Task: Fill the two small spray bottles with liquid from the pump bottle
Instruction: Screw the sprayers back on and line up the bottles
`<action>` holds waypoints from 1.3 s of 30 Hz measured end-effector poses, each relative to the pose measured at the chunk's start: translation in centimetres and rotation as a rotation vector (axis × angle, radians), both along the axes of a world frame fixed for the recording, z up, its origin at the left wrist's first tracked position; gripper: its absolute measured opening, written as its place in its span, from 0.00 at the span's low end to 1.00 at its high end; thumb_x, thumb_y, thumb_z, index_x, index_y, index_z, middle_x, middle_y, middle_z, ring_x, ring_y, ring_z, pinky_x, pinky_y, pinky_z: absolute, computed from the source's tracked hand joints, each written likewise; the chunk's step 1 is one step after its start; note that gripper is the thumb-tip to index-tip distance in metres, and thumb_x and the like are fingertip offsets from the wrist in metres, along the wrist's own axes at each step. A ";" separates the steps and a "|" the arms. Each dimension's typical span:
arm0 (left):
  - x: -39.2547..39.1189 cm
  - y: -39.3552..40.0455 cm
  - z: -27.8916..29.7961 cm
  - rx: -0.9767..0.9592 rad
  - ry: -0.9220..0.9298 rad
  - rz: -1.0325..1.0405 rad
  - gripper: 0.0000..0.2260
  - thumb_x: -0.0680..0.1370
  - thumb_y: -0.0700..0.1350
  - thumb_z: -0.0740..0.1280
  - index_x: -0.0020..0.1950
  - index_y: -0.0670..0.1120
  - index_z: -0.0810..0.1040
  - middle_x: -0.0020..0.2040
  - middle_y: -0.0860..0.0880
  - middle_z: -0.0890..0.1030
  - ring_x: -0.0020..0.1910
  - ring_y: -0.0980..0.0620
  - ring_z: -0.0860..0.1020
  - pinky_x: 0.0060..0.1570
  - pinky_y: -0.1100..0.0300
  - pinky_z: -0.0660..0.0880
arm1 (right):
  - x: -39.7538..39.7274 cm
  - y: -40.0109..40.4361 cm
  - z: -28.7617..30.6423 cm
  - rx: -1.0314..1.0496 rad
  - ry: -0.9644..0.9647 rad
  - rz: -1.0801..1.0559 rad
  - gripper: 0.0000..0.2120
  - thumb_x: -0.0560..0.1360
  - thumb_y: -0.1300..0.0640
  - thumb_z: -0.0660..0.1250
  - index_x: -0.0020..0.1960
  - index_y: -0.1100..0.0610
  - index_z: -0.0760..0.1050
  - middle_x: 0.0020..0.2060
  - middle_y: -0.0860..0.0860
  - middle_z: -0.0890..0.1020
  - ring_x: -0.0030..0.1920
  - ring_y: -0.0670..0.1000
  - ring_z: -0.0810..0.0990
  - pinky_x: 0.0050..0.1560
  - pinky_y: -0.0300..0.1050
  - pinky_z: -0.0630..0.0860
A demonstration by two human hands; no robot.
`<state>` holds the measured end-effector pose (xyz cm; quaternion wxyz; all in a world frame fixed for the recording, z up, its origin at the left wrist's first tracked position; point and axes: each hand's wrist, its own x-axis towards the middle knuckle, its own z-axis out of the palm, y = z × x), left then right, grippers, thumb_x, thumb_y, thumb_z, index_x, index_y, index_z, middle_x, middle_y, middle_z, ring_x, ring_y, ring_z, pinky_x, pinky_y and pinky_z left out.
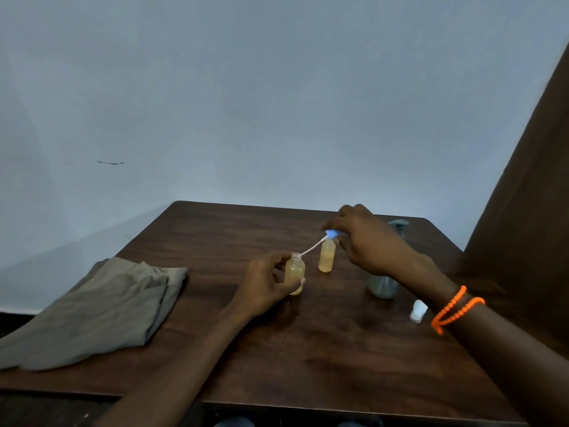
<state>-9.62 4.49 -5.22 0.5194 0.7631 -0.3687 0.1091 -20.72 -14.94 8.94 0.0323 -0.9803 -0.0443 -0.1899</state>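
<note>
1. Two small bottles stand near the middle of the brown table (323, 349), and both have yellow liquid inside.
2. Your left hand (264, 285) is wrapped around the near bottle (295, 271), which has no top on.
3. Your right hand (366, 238) pinches a blue spray top (332, 233) over the far bottle (327, 255). Its thin tube (309, 249) slants down to the near bottle's mouth.
4. Just behind your right wrist stands the grey pump bottle (381, 286), partly hidden.
5. One white cap (418, 311) lies on the table near your orange bead bracelet (455, 308).
6. One folded grey-green cloth (101, 309) lies on the left side of the table.
</note>
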 end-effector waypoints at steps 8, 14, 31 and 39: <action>0.1 0.0 -0.1 -0.008 -0.021 -0.023 0.23 0.69 0.50 0.80 0.63 0.49 0.83 0.52 0.56 0.85 0.48 0.57 0.83 0.44 0.58 0.82 | 2.7 2.0 0.6 -0.223 0.182 0.071 0.18 0.77 0.65 0.63 0.61 0.48 0.76 0.55 0.49 0.74 0.57 0.52 0.71 0.47 0.54 0.77; 0.3 0.0 -0.3 0.033 -0.025 -0.019 0.24 0.71 0.55 0.78 0.64 0.50 0.81 0.52 0.56 0.84 0.48 0.59 0.82 0.45 0.58 0.81 | 5.6 4.2 0.7 -0.214 0.405 0.192 0.13 0.75 0.65 0.65 0.56 0.51 0.76 0.52 0.47 0.77 0.51 0.50 0.75 0.46 0.45 0.73; -0.1 0.1 0.0 -0.024 0.108 -0.028 0.18 0.69 0.48 0.81 0.58 0.51 0.84 0.45 0.56 0.86 0.43 0.59 0.83 0.40 0.66 0.78 | 7.1 4.7 -1.0 -0.127 0.471 -0.113 0.30 0.73 0.28 0.61 0.33 0.55 0.74 0.28 0.51 0.77 0.30 0.51 0.78 0.32 0.45 0.74; -0.1 -0.1 0.1 -0.022 0.101 -0.038 0.19 0.69 0.48 0.81 0.59 0.51 0.84 0.45 0.54 0.87 0.42 0.56 0.84 0.42 0.58 0.81 | 7.2 3.6 0.5 0.000 0.520 0.114 0.09 0.71 0.55 0.77 0.49 0.56 0.82 0.41 0.50 0.85 0.30 0.39 0.79 0.35 0.38 0.73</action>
